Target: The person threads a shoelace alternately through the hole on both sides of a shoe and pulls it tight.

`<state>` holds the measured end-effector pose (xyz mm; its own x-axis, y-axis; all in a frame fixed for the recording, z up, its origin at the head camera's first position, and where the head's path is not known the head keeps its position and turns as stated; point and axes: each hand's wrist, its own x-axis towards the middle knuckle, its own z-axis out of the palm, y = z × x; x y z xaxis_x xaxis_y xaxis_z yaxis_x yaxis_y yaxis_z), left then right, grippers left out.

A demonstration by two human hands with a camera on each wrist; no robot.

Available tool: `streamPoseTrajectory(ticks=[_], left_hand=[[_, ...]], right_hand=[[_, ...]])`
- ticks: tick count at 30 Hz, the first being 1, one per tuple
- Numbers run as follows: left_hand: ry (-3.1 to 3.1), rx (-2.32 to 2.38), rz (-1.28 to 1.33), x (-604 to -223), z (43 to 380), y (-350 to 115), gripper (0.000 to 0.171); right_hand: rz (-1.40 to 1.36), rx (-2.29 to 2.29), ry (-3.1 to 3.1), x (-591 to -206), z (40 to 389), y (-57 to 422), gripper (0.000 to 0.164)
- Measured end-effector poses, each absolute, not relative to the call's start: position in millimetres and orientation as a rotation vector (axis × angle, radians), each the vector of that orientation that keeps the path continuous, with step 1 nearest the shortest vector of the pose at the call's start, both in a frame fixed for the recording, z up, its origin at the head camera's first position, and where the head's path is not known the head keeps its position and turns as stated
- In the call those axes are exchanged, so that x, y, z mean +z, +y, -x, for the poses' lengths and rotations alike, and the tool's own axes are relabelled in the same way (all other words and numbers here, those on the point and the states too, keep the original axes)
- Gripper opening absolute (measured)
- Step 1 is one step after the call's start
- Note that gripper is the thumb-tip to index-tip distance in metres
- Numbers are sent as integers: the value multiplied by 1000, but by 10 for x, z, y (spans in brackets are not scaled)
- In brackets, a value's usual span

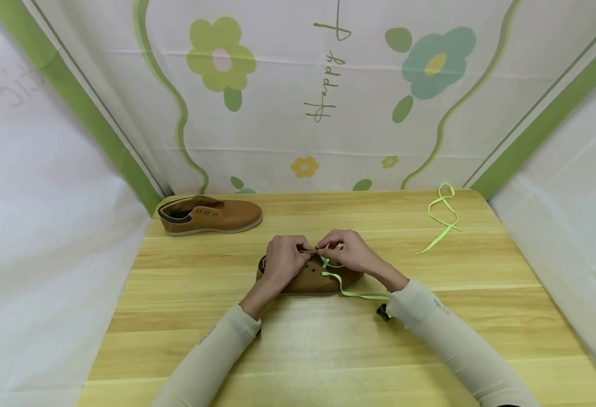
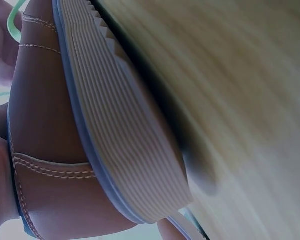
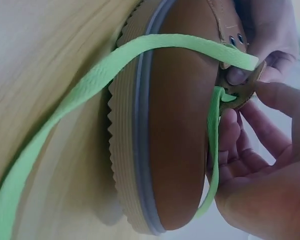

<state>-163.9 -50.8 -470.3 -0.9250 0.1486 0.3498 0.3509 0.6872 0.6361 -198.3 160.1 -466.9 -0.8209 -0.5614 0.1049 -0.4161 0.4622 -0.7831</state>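
Upright on the table sits a brown leather shoe [image 1: 303,282], its toe to the right. My left hand [image 1: 285,260] reaches over its ankle opening and pinches the far eyelet flap, the thumb showing against the flap in the right wrist view. From the toe side, my right hand [image 1: 348,251] meets it, thumb and fingers pinching the edge of that same eyelet flap [image 3: 246,92]. A flat neon-green shoelace [image 3: 135,47] comes out of a near-side eyelet and trails toward my right sleeve. Another stretch of it crosses to the far flap and hangs down beside the toe.
A second brown shoe [image 1: 216,216], with bare eyelets, stands at the back left of the wooden table [image 1: 328,350]. Another green shoelace [image 1: 442,212] lies loosely looped at the back right. A printed white curtain [image 1: 277,124] hangs behind the table.
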Motion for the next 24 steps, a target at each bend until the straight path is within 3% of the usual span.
streamPoseTrajectory(ticks=[9, 24], left_hand=[[-2626, -1097, 387, -4715, 1655, -499, 12], [-2612, -1113, 379, -4712, 1653, -500, 10]], right_hand=[[692, -1409, 2409, -4647, 2027, 1617, 10], [291, -2010, 2123, -4522, 2200, 1841, 25]])
